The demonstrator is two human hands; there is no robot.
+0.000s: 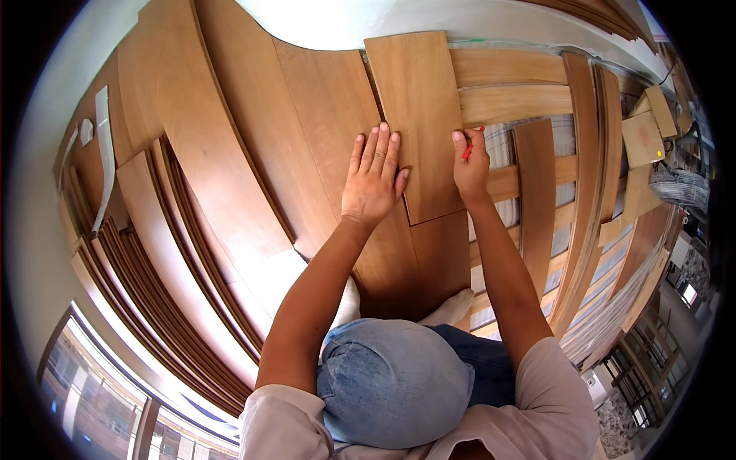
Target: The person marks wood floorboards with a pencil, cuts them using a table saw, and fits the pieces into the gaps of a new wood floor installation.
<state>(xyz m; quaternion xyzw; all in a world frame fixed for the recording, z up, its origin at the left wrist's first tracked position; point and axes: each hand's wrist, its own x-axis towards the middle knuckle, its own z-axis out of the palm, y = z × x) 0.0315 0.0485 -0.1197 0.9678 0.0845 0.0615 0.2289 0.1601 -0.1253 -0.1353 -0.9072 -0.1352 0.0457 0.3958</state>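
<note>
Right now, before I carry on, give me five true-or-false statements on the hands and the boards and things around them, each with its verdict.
1. The left hand is palm down with its fingers extended. True.
2. Both hands are empty. False: the right hand holds a slim red tool.
3. Battens show to the right of the short board. True.
4. No cardboard is in view. False: an opened brown box sits toward the picture's right edge.
5. Stacked boards lie at the picture's left. True.
</note>
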